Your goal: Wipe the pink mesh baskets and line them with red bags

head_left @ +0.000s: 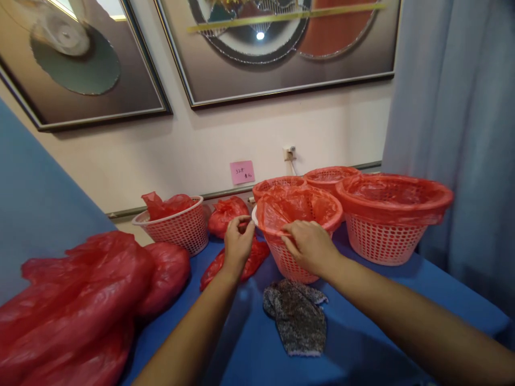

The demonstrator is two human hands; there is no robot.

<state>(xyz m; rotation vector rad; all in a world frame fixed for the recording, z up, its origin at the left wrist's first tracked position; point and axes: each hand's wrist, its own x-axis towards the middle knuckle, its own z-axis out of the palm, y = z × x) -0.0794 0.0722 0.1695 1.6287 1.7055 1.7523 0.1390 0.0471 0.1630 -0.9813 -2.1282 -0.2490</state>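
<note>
A pink plastic basket [287, 262] stands in the middle of the blue table [362, 332], with a red plastic bag [298, 206] spread inside it and partly folded over its rim. My right hand [309, 246] pinches the bag's edge at the near rim of the basket. My left hand [238, 241] is closed on the bag's edge at the basket's left rim. A crumpled red bag [257, 254] lies on the table just under my left hand.
A grey speckled cloth [298, 316] lies in front of the basket. Lined baskets [392, 214] stand right and behind; an unlined basket [177, 225] holding a red bag sits left. A pile of red bags [88, 295] fills the left side. A wall stands behind.
</note>
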